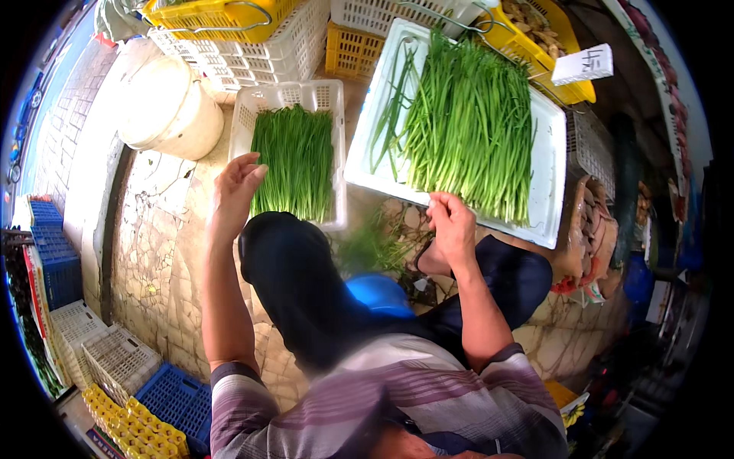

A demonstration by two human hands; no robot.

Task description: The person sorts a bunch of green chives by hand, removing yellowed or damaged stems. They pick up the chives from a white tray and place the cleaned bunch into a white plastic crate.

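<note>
My left hand (236, 186) hovers over the near left side of a white plastic crate (339, 172), thumb and fingers apart with nothing between them. In this crate lies a neat bed of green chives (293, 160). My right hand (455, 226) is at the near edge of a white foam box (547, 189), its fingers curled and the thumb close to the index finger. Whether it pinches anything is hidden. A thick layer of longer chives (473, 126) fills most of the foam box, with a few loose stalks on its left side.
Blurred green leaves (373, 244) are between my knees, above a blue plastic object (381, 295). A lidded white bucket (172, 109) stands left of the crate. Yellow crates (229, 23) and white ones are stacked behind. Blue crates (178, 401) and egg trays (137, 427) sit lower left.
</note>
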